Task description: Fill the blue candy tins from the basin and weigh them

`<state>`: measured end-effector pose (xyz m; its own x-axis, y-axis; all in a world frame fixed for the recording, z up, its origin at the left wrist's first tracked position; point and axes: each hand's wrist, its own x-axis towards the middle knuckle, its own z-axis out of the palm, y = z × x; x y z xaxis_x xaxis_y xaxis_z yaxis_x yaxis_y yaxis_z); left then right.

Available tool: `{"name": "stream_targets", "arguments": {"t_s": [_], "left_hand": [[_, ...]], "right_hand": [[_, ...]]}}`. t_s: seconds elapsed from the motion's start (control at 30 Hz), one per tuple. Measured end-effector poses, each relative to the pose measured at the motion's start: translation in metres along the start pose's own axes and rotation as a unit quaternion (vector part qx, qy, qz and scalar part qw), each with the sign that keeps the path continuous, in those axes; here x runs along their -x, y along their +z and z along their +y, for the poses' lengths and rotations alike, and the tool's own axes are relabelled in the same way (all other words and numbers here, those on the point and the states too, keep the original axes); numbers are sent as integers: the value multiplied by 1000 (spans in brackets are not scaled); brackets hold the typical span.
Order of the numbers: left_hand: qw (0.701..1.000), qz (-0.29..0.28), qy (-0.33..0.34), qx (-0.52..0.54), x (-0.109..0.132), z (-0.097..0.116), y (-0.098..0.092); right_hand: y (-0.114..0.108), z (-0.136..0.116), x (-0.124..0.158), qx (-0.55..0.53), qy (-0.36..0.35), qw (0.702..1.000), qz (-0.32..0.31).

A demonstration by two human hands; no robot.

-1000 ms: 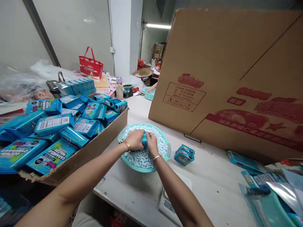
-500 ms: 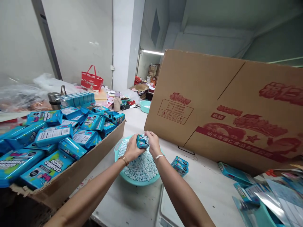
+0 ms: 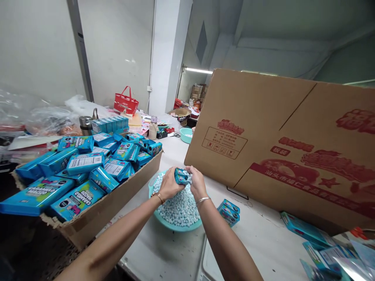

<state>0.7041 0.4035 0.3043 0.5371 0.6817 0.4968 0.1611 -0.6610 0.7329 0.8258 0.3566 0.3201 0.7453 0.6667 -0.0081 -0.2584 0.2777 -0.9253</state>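
Note:
My left hand point(image 3: 169, 185) is wrapped round a small blue candy box point(image 3: 181, 176), its open end facing up and right. Pale blue and white candies point(image 3: 178, 210) fill a turquoise basin point(image 3: 181, 228) right below. At the box's opening, my right hand point(image 3: 198, 182) has its fingers curled over a few candies, some showing between fingers and box. To the right of the basin stand two small blue boxes point(image 3: 229, 212) side by side. Under my right forearm lies a white scale point(image 3: 209, 261), partly hidden.
On the left, a cardboard carton point(image 3: 117, 203) is heaped with blue candy boxes point(image 3: 84, 162). A large upright cardboard box point(image 3: 263, 156) stands behind on the right. More blue packs point(image 3: 328, 249) lie at the right edge. A thermos point(image 3: 86, 125) and a red bag point(image 3: 125, 102) are further back.
My view has turned slightly left, so the scene sits further right. Both hands keep their places at the small box over the basin, with candies still at its opening.

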Motion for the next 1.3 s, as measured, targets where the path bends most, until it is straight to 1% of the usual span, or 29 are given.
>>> {"name": "stream_targets", "arguments": {"t_s": [0.1, 0.23, 0.33, 0.47, 0.53, 0.63, 0.7, 0.77, 0.87, 1.0, 1.07, 1.13, 1.23, 1.3], "left_hand": [[999, -7, -12, 31, -1, 0, -2], [997, -30, -14, 69, -1, 4, -9], [996, -44, -1, 72, 2, 7, -12], [996, -64, 20, 53, 6, 10, -10], [997, -66, 21, 45, 7, 10, -11], [994, -72, -7, 84, 7, 12, -19], [987, -75, -36, 139, 6, 13, -25], [973, -64, -65, 210, 7, 13, -28], [952, -44, -87, 290, 10, 11, -22], [945, -37, -109, 307, 16, 11, -15], [943, -53, -113, 308, 19, 19, -18], [936, -106, -111, 317, 27, 32, -23], [912, -219, -87, 337, 47, 59, -26], [895, -285, -62, 338, 66, 73, -17]], "right_hand": [[-4, -1, -7, -24, 43, 999, 16], [-12, -3, -12, -48, 88, 995, 29], [-12, 3, -5, -57, 94, 994, 29], [-5, 21, 4, -61, 82, 995, 10], [-7, 28, 3, -68, 97, 993, 24], [-18, 30, -4, -97, 150, 982, 60], [-26, 28, -8, -126, 187, 972, 70], [-32, 25, -10, -157, 209, 962, 72], [-33, 23, -8, -194, 225, 952, 72], [-37, 14, 1, -218, 240, 945, 48], [-49, 3, 7, -230, 236, 944, 28], [-70, -11, 17, -243, 220, 945, 15], [-116, -31, 38, -274, 174, 946, -5], [-151, -39, 56, -297, 140, 944, -13]]}}
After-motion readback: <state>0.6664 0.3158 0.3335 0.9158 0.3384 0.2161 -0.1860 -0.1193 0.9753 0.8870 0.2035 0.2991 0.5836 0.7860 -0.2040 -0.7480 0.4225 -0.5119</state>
